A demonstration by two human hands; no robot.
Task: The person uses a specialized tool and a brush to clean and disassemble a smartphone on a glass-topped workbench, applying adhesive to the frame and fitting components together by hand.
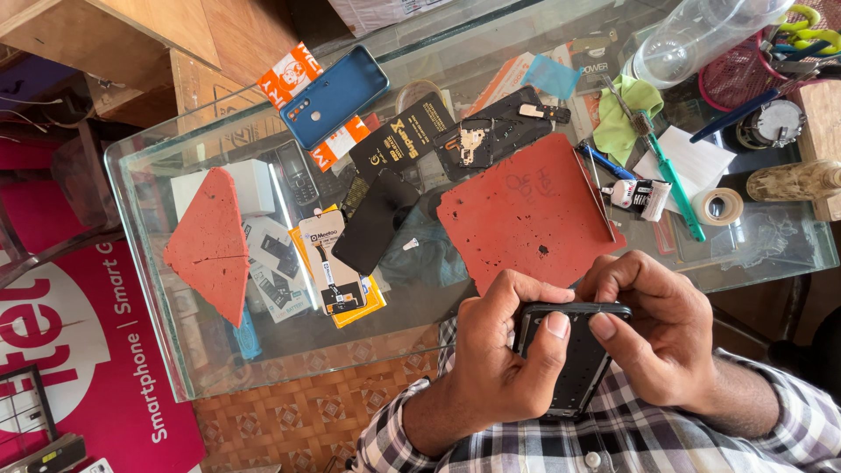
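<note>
Holding a black phone in both hands, just off the near edge of the glass table. My left hand and right hand both wrap it tight, thumbs on its top edge. Red mat lies on the table, right past my knuckles.

A glass counter stands over a patterned tile floor, with wooden furniture beyond its far-left corner.
</note>
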